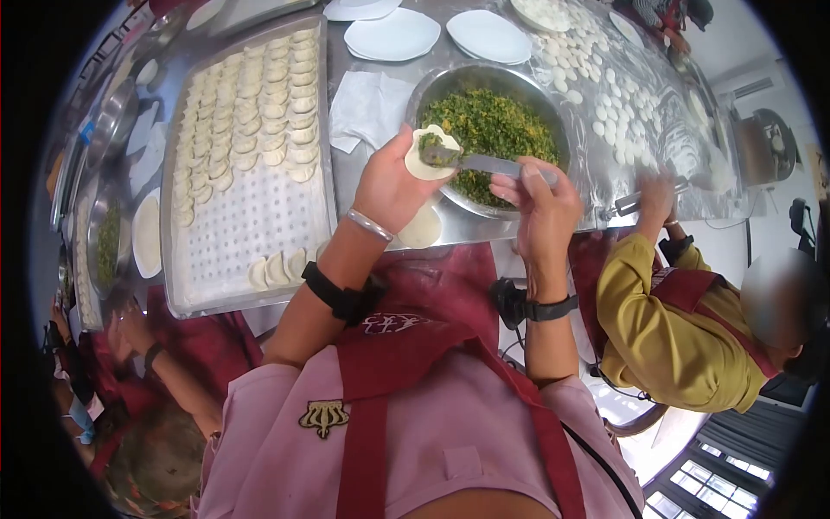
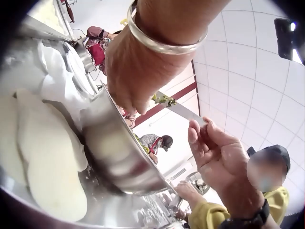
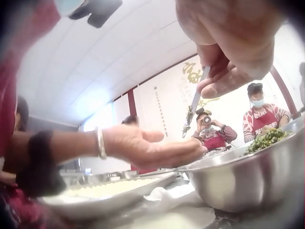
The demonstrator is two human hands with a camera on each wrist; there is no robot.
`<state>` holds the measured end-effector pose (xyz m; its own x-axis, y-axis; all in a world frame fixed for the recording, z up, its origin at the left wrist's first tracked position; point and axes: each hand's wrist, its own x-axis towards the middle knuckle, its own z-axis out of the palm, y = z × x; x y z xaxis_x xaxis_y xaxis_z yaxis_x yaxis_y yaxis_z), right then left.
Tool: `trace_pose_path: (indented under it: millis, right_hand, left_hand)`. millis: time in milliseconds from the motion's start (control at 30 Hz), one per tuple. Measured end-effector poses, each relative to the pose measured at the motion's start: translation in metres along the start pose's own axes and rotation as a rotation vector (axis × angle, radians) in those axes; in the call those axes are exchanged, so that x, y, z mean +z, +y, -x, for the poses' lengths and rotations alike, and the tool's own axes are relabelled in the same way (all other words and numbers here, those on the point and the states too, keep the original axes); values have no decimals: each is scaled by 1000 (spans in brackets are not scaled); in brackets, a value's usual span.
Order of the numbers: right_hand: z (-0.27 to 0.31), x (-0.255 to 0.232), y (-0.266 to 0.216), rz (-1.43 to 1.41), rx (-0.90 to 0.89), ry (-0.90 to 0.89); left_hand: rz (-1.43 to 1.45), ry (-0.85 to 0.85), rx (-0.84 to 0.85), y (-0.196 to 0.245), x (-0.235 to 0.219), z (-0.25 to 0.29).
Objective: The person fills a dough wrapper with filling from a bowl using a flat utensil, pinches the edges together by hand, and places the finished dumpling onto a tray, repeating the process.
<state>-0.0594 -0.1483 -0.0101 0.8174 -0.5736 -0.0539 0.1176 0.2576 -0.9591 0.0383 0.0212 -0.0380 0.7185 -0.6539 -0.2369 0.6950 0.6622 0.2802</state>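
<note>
In the head view my left hand (image 1: 386, 183) lies palm up beside the filling bowl, its fingers carrying a round dumpling wrapper (image 1: 417, 165) with green filling in its middle. In the right wrist view those fingers look nearly straight and the wrapper is hidden. My right hand (image 1: 545, 201) pinches the end of a flat metal spatula (image 1: 494, 165). The spatula's far end lies over the filling on the wrapper, with green bits stuck to it. Just behind both hands stands a steel bowl (image 3: 238, 183) of chopped green and yellow filling (image 1: 493, 121).
To the left, a large tray (image 1: 251, 238) holds rows of folded dumplings. Loose wrappers (image 1: 421, 227) lie at the table's near edge. A white cloth (image 1: 367, 108) and plates (image 1: 392, 35) are behind. Dough pieces (image 1: 622, 130) spread at right, where a person in yellow (image 1: 683, 337) works.
</note>
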Motion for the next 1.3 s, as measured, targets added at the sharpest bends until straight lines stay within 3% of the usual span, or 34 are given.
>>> trace_pose_path:
  millis: [33, 133, 233, 433, 500, 567, 667, 733, 967, 1067, 1200, 1300]
  right_hand:
    - [-5, -2, 6, -21, 45, -5]
    - [-7, -2, 14, -33, 108, -4]
    - [-6, -3, 10, -3, 136, -3]
    - [-10, -7, -4, -55, 142, 1]
    - [-12, -6, -4, -76, 150, 2]
    - [-15, -6, 1, -81, 157, -2]
    - [-16, -9, 11, -47, 182, 1]
    - [-15, -10, 16, -33, 191, -4]
    - [-8, -12, 3, -57, 89, 22]
    - [-6, -26, -10, 32, -38, 140]
    - [-6, -57, -10, 277, -281, 239]
    - [-4, -70, -2, 591, -329, 338]
  left_hand:
    - [-11, -31, -21, -1, -3, 2]
    - [-533, -94, 100, -3, -7, 15]
    - [-86, -2, -1, -2, -6, 17]
    - [-54, -23, 0, -4, -18, 16]
    - [-502, -108, 110, -6, -18, 20]
    - [-720, -147, 173, -6, -15, 24]
    - [-502, -103, 125, -5, -9, 28]
    - [-93, -34, -1, -3, -10, 26]
    - [-75, 19, -14, -4, -6, 26]
    - [-52, 8, -20, -4, -11, 26]
    - [-83, -8, -25, -6, -16, 26]
    - [-191, 17, 1, -9, -15, 27]
